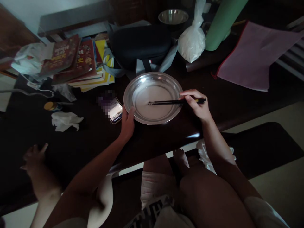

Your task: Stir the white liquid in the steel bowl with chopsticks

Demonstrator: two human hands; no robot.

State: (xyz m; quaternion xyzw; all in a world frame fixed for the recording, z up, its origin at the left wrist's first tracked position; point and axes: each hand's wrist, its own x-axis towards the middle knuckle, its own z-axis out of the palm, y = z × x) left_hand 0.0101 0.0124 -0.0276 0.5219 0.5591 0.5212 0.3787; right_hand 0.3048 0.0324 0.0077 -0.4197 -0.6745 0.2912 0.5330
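Note:
A round metal bowl (129,94) with a wide rim stands near the table's front edge, holding a pale, milky liquid (152,112). On its left side my left hand (128,123) grips the rim, thumb over the top and fingers mostly hidden beneath. My right hand (197,103) is closed around a pair of dark chopsticks (168,102) at the bowl's right edge. The chopsticks lie nearly level, and their tips are in the liquid near the middle. A lit phone (116,110) lies just left of my left hand.
Books (71,60), a dark bag (142,47), a tied bag of white powder (192,42), a green roll (222,25) and another metal bowl (173,16) stand behind. Crumpled tissue (65,120) and a small jar (52,106) lie left. Another person's hand (35,156) rests at far left.

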